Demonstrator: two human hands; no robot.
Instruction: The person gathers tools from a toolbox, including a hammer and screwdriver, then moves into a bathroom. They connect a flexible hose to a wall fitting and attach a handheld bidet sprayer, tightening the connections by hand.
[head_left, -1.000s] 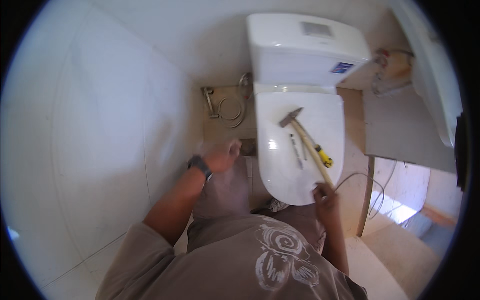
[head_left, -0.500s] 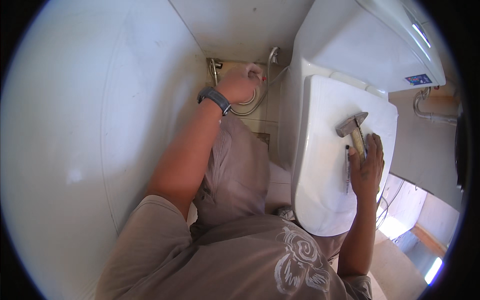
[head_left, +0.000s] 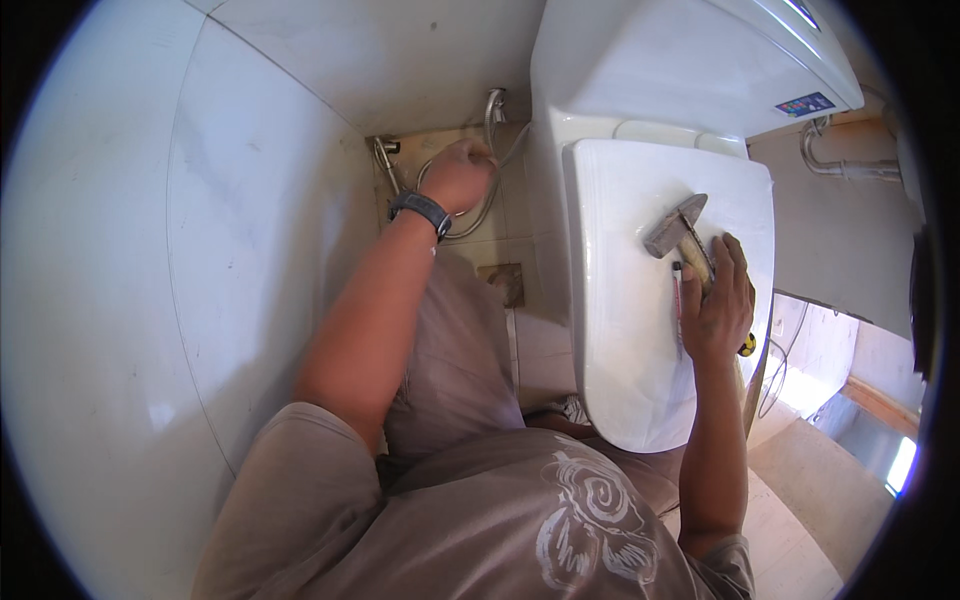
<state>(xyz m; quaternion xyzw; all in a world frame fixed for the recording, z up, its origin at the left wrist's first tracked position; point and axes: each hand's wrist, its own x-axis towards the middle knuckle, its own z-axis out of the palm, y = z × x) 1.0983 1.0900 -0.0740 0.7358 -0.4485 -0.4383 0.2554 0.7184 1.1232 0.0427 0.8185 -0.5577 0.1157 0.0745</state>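
My left hand (head_left: 460, 177), with a dark watch on its wrist, is closed beside a looped metal hose (head_left: 487, 208) in the corner by the toilet. Whatever its curled fingers hold is hidden. On the white toilet lid (head_left: 625, 330), my right hand (head_left: 720, 312) rests with fingers stretched over the handle of a hammer (head_left: 678, 226). The hammer's grey steel head shows beyond the fingertips. A thin dark tool lies along the handle, mostly covered. Next to my thumb lies a slim white marker (head_left: 678, 290) with a black cap.
The toilet tank (head_left: 670, 70) rises behind the lid. Left of me stands a pale wall panel (head_left: 270, 230). Pipe fittings (head_left: 385, 148) sit in the back corner, above a square floor opening (head_left: 505, 283). Right of the toilet are a curved metal pipe (head_left: 815, 150) and a yellow-black round object (head_left: 748, 345).
The whole view has shifted, so the toilet appears farther left and higher. My left hand stays closed near the hose. My right hand still rests over the hammer handle; the yellow-black object now shows.
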